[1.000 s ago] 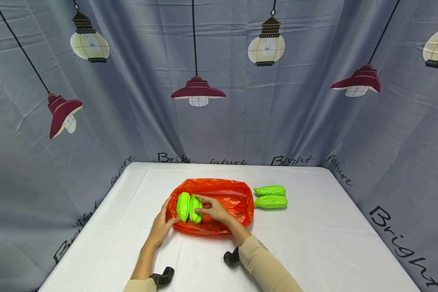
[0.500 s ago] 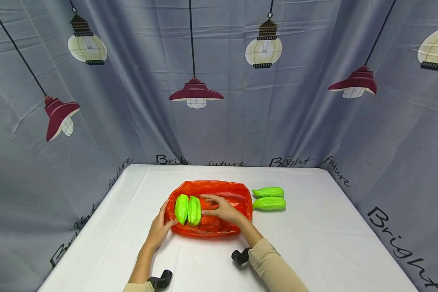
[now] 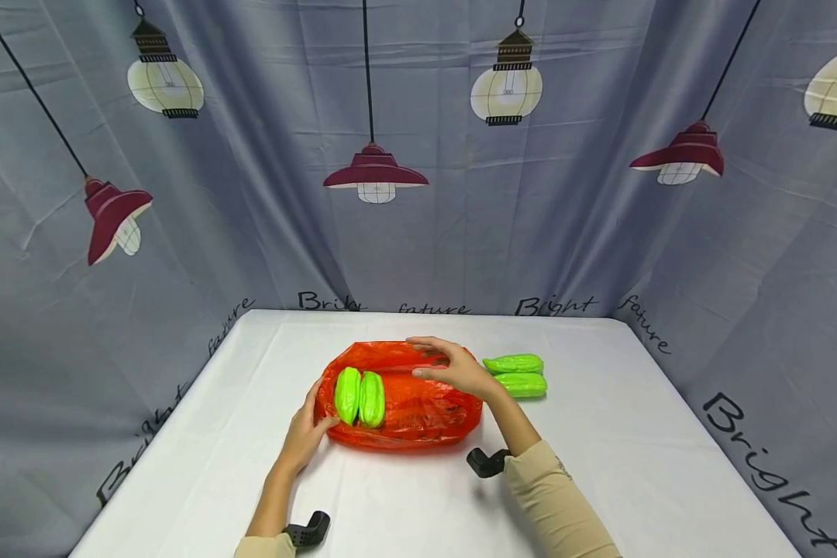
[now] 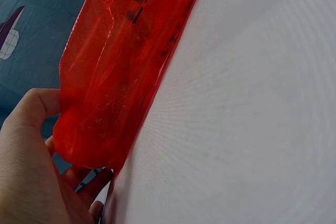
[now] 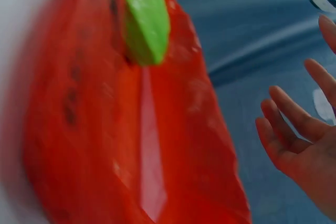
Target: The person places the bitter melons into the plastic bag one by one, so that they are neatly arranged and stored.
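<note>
A red plastic bag lies spread open in the middle of the white table. Two bright green bitter melons lie side by side inside its left end; one bitter melon shows in the right wrist view. At the bag's left rim, my left hand holds the edge, thumb at the rim and fingers around the outside. Over the bag's right half, my right hand is raised with spread fingers and holds nothing. Two more bitter melons lie on the table to the right, partly behind the right wrist.
The white-covered table extends around the bag. A grey-blue curtain printed with lamps encloses the back and sides. Black wrist devices sit on both forearms.
My right hand has let go of the second bitter melon in the bag and moved up and right, away from it. The left hand stays at the bag's left rim.
</note>
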Tool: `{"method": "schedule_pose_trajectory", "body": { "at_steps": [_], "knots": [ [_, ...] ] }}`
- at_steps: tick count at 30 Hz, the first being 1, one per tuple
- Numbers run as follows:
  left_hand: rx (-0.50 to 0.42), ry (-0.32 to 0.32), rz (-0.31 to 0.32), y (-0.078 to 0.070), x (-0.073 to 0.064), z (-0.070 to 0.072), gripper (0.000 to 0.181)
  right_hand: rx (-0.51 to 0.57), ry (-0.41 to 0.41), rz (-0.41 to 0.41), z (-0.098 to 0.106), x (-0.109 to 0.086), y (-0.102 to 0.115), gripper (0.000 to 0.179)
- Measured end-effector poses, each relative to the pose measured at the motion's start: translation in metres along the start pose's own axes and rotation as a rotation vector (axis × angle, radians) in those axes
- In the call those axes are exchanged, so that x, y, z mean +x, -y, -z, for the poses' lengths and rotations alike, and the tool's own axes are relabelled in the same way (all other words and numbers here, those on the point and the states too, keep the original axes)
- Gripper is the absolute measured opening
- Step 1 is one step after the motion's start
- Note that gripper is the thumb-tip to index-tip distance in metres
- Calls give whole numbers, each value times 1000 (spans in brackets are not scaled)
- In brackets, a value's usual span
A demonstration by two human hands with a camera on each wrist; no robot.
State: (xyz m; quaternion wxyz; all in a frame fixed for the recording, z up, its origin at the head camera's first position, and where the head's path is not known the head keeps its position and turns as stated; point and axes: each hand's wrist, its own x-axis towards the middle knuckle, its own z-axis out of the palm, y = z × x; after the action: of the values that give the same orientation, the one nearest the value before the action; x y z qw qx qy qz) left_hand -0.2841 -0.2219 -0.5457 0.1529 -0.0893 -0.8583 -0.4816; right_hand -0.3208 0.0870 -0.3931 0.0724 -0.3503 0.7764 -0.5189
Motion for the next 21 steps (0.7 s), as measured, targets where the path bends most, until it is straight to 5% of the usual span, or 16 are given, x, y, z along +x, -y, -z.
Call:
{"method": "schedule_pose_trajectory", "body": {
  "at_steps": [11,21],
  "knots": [
    [30,-52,-62,-1,2,-1,74,88,-152,40,42,-4,-6,52],
    [-11,-5,11,2,2,-1,77,108,-242,30,80,-19,-52,51]
  ]
}}
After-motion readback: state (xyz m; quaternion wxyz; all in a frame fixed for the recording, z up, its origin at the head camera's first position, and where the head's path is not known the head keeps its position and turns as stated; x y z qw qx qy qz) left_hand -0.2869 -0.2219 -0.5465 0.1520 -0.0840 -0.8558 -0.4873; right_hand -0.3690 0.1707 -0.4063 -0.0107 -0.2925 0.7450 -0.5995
